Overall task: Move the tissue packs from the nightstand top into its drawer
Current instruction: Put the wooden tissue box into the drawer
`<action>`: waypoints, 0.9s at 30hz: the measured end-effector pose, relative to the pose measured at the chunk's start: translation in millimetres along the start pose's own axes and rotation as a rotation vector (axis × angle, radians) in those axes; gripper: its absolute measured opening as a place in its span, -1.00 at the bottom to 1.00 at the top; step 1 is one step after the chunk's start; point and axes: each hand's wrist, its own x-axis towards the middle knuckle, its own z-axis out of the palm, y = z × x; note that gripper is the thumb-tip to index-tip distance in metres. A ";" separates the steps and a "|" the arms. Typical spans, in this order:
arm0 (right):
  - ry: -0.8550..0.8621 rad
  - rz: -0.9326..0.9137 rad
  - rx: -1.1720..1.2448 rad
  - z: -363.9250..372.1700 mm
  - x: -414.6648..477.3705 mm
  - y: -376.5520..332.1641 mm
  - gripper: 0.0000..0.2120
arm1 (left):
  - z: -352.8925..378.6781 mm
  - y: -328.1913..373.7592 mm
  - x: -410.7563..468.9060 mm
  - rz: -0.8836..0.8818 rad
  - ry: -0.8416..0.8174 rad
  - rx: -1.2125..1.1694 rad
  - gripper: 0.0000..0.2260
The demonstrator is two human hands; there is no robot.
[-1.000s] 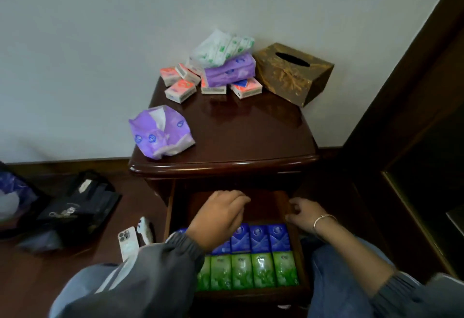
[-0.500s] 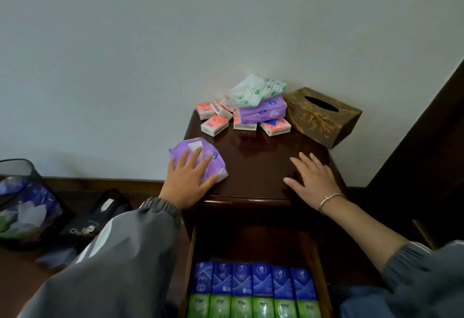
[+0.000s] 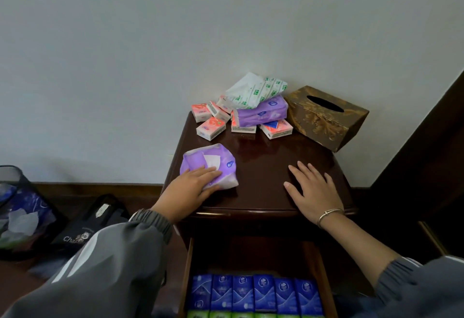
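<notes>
A crumpled purple tissue pack [image 3: 221, 160] lies at the front left of the dark wooden nightstand top [image 3: 263, 167]. My left hand [image 3: 188, 189] curls around its near edge, thumb beneath and fingers on top. Flat on the bare top at the front right rests my right hand [image 3: 311, 189], fingers spread and holding nothing. At the back sits a pile: several small pink packs [image 3: 210, 128], a purple pack [image 3: 261, 114] and a white-green pack [image 3: 256, 90] on top. The open drawer [image 3: 187, 280] below holds a row of blue packs [image 3: 256, 292], with green packs just showing underneath.
A brown-gold tissue box [image 3: 324, 119] stands at the back right of the top. On the floor to the left are a black bag [image 3: 85, 227] and a dark bin [image 3: 22, 212] with plastic in it. A dark wooden frame [image 3: 431, 154] runs along the right side.
Both hands came up from the drawer to the nightstand top. My left hand went from lying on the crumpled purple pack to closing around its near edge; my right hand stays flat.
</notes>
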 end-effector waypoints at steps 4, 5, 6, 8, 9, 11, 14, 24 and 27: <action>0.166 -0.037 0.173 -6.0 -5.9 -2.2 -0.61 | 15.1 8.1 0.5 -0.078 0.196 -0.088 -0.62; 0.259 -0.059 0.226 -9.9 -6.1 -2.0 -0.67 | 18.6 7.9 1.2 -0.089 0.217 -0.087 -0.63; 0.359 -0.084 0.234 -15.4 -3.8 -0.2 -0.72 | 21.6 6.9 1.9 -0.097 0.230 -0.095 -0.63; 0.523 -0.103 0.155 -32.4 11.7 8.3 -0.76 | 25.1 3.6 2.7 -0.097 0.241 -0.115 -0.63; 0.571 -0.080 0.107 -43.5 24.7 14.2 -0.74 | 26.2 2.2 2.9 -0.090 0.243 -0.120 -0.62; 0.582 0.018 0.031 -65.9 55.9 26.8 -0.66 | 27.1 0.6 2.8 -0.075 0.255 -0.130 -0.61; 0.377 0.134 -0.087 -87.8 102.2 39.7 -0.45 | 27.1 0.6 2.1 -0.074 0.273 -0.135 -0.59; 0.111 0.322 -0.313 -104.7 148.5 29.5 -0.37 | 27.5 2.0 1.2 -0.092 0.285 -0.114 -0.61; 0.073 0.350 -0.295 -107.8 142.7 30.5 -0.40 | 26.4 2.9 0.9 -0.101 0.282 -0.113 -0.61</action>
